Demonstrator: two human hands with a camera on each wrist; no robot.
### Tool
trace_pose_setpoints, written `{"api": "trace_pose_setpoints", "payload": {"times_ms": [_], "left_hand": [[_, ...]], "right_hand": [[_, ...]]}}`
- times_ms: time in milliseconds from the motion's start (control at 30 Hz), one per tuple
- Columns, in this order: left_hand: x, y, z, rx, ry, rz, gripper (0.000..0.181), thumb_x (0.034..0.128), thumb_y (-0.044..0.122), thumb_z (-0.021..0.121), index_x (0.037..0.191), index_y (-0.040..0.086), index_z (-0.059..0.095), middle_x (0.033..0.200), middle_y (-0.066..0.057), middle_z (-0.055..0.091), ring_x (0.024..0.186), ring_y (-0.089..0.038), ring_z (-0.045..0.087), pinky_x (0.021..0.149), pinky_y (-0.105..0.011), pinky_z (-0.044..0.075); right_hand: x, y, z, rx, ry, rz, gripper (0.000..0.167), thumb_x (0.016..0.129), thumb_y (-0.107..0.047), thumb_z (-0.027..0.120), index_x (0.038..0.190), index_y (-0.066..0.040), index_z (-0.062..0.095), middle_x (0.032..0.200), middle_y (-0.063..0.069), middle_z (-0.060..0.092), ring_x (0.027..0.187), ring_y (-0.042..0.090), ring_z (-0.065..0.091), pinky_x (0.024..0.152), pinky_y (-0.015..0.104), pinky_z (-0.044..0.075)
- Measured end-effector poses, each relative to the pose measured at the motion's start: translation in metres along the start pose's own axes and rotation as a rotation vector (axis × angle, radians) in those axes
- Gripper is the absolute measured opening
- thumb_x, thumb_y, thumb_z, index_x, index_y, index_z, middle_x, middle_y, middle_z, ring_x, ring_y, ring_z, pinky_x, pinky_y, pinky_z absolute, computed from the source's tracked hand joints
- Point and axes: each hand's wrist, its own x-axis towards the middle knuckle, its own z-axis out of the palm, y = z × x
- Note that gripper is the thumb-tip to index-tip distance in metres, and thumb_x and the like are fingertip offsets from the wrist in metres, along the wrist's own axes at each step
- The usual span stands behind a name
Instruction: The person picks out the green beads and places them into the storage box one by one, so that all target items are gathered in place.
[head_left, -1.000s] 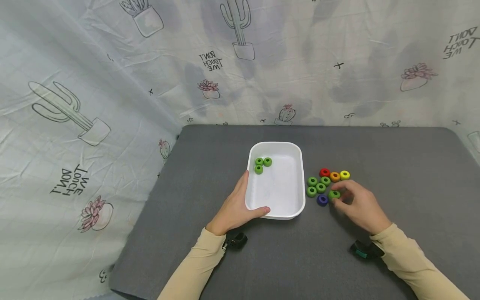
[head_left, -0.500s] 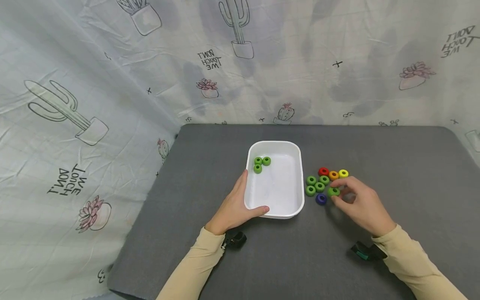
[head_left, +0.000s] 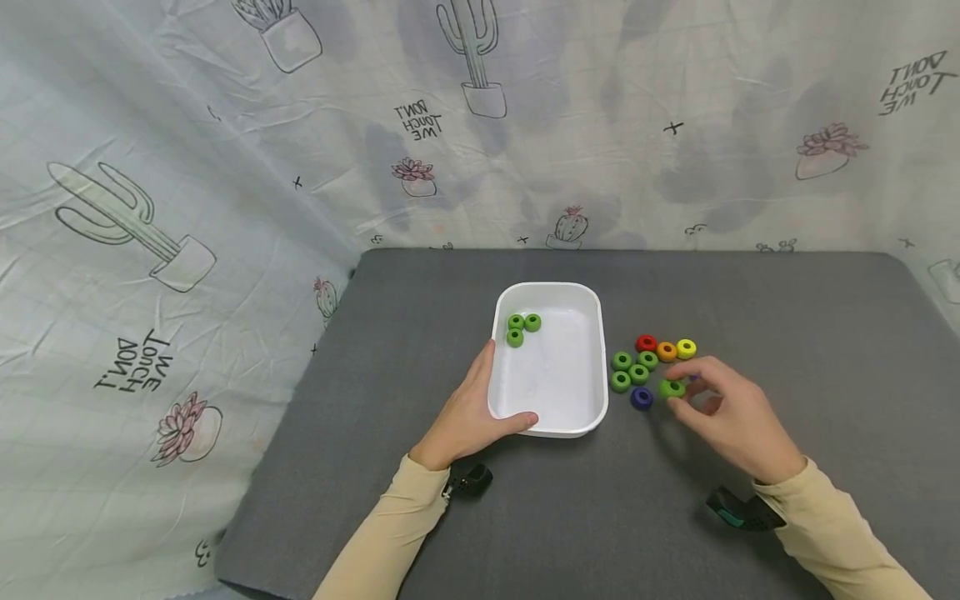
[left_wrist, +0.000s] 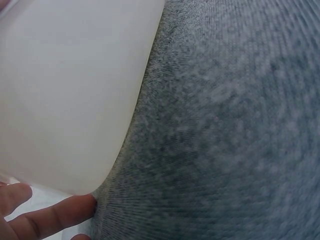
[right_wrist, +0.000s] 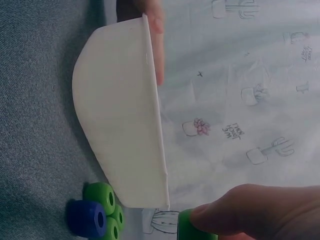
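The left hand (head_left: 465, 421) grips the near-left corner of a white tray (head_left: 547, 429), thumb over the near rim and fingers along the left side. In the left wrist view, fingers (left_wrist: 60, 216) touch the tray wall (left_wrist: 70, 100). Three green beads (head_left: 516, 321) lie inside at the far left. Right of the tray, the right hand (head_left: 738, 417) pinches a green bead (head_left: 672, 389) between thumb and forefinger. The right wrist view shows the thumb (right_wrist: 220, 212) against this green bead (right_wrist: 189, 227). Behind the fingers, a small bluish-purple thing (head_left: 695, 377) is mostly hidden.
Several green beads (head_left: 638, 373) sit between the tray and the right hand. A dark blue bead (head_left: 641, 398) is nearest the front; red (head_left: 647, 342), orange (head_left: 667, 351) and yellow (head_left: 686, 348) beads form a row behind. A patterned cloth (head_left: 600, 108) hangs beyond the grey table (head_left: 435, 292).
The right hand has shifted slightly right with the pinched green bead, away from the dark blue one. A bluish-purple bit now shows between its fingers. The left hand keeps its grip on the tray.
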Motion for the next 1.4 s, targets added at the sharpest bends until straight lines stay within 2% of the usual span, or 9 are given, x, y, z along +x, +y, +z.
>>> {"api": "trace_pose_setpoints", "payload": {"times_ms": [300,533,867,1067,1400], "left_hand": [[0.002,0.0,0.002,0.001,-0.011,-0.016,0.127,0.0803,0.072,0.076,0.169,0.025,-0.002,0.175,0.009,0.006,0.158,-0.019,0.024,0.121,-0.05,0.035],[0.002,0.001,0.001,0.003,-0.019,-0.023,0.127,0.0804,0.071,0.077,0.169,0.026,-0.004,0.176,0.005,0.006,0.158,-0.019,0.023,0.121,-0.051,0.035],[0.002,0.001,0.001,0.012,-0.015,-0.028,0.127,0.0805,0.072,0.075,0.169,0.025,-0.003,0.175,0.01,0.004,0.159,-0.017,0.023,0.122,-0.049,0.034],[0.003,0.001,0.0,0.011,-0.015,-0.025,0.128,0.0805,0.071,0.076,0.169,0.024,-0.003,0.175,0.01,0.004,0.158,-0.016,0.022,0.122,-0.047,0.034],[0.002,0.002,0.0,0.003,-0.006,-0.022,0.128,0.0802,0.071,0.077,0.169,0.023,-0.002,0.175,0.008,0.005,0.159,-0.017,0.022,0.122,-0.049,0.034]], "right_hand": [[0.004,0.0,-0.002,-0.002,-0.012,0.005,0.038,0.084,0.003,0.082,0.116,-0.014,0.071,0.107,-0.002,0.069,0.083,-0.006,0.06,0.064,0.016,0.05],[0.007,-0.002,-0.002,0.001,-0.011,0.013,0.036,0.085,0.002,0.082,0.115,-0.016,0.071,0.105,-0.005,0.069,0.083,-0.006,0.06,0.065,0.015,0.049],[0.011,-0.006,-0.006,-0.001,-0.01,0.012,0.036,0.085,0.002,0.082,0.115,-0.014,0.071,0.104,-0.004,0.068,0.082,-0.005,0.059,0.067,0.017,0.051],[0.014,-0.007,-0.011,0.02,-0.022,0.047,0.034,0.087,0.001,0.08,0.117,-0.012,0.071,0.109,0.0,0.069,0.083,-0.004,0.058,0.069,0.014,0.05],[0.019,-0.008,-0.012,0.007,-0.051,0.079,0.03,0.09,-0.004,0.079,0.118,-0.013,0.071,0.113,0.001,0.069,0.085,-0.006,0.059,0.07,0.017,0.052]]}}
